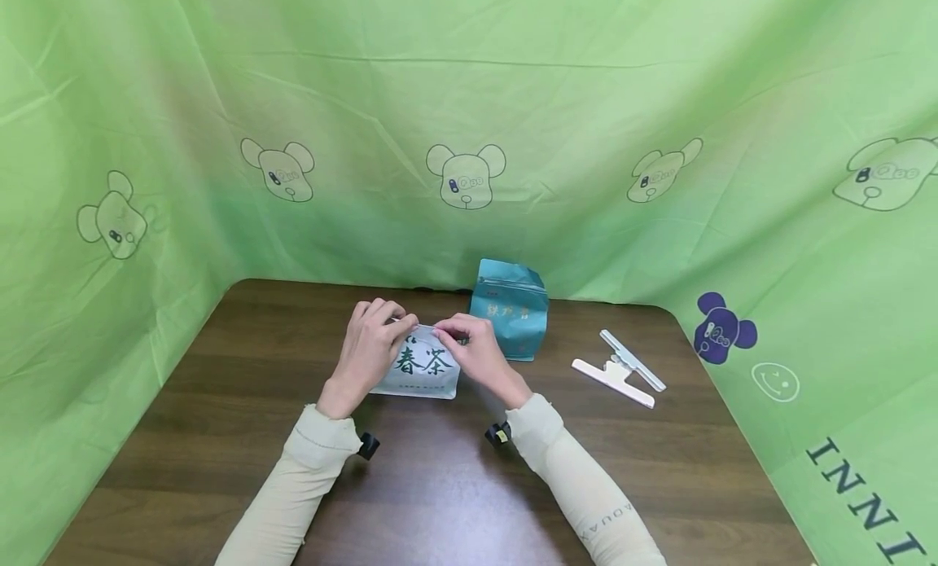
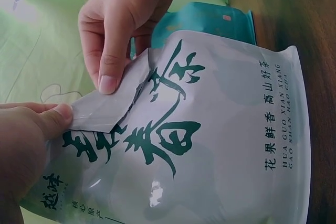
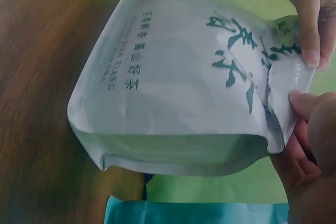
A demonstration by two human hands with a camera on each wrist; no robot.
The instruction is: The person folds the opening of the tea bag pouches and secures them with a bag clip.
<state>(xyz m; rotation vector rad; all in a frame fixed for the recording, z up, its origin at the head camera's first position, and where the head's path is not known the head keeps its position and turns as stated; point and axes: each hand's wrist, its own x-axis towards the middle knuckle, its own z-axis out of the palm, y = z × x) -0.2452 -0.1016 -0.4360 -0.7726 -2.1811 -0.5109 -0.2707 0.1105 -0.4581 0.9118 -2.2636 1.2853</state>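
A white tea bag (image 1: 418, 379) with large green characters stands on the table, its top edge folded down toward the front, as the left wrist view (image 2: 231, 103) shows closely. At the left end of the fold, my left hand (image 1: 370, 342) pinches the flap between thumb and fingers. My right hand (image 1: 479, 354) pinches the same fold farther right, its thumb on the front and its fingers behind. In the right wrist view the folded flap (image 3: 283, 93) lies between both thumbs. Part of the bag's top is hidden by the hands.
A teal tea bag (image 1: 520, 322) stands behind my right hand. To the right, two long-edged clips, one silver (image 1: 633, 361) and one pale pink (image 1: 611, 380), lie together on the brown wooden table (image 1: 242, 436). Green printed cloth (image 1: 366, 102) hangs around the back and sides.
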